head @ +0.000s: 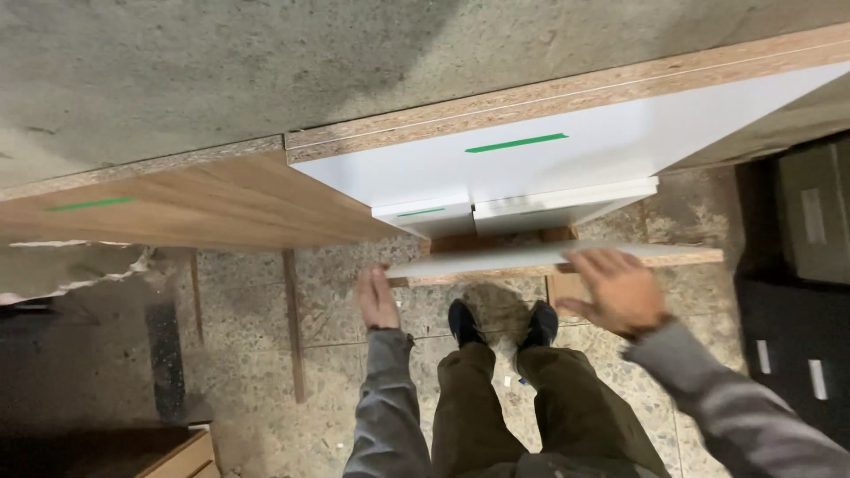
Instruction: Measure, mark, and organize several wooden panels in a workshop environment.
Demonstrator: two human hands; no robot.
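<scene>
I look down at my legs and dark shoes on a speckled floor. A narrow white-faced chipboard panel (496, 259) lies flat in front of me, low above the floor. My left hand (377, 296) grips its left end with the fingers curled on the edge. My right hand (618, 288) rests on its right part with fingers spread, the hand blurred. Behind it, a large white chipboard panel (567, 146) with a green strip leans against the concrete wall, with two smaller white panels (518, 212) in front of it.
A wood-grain panel (186, 204) with a green strip leans at the left. Thin wooden strips (292, 319) lie on the floor. Dark boxes (801, 265) stand at the right. A wood-coloured cabinet corner (177, 456) shows at bottom left.
</scene>
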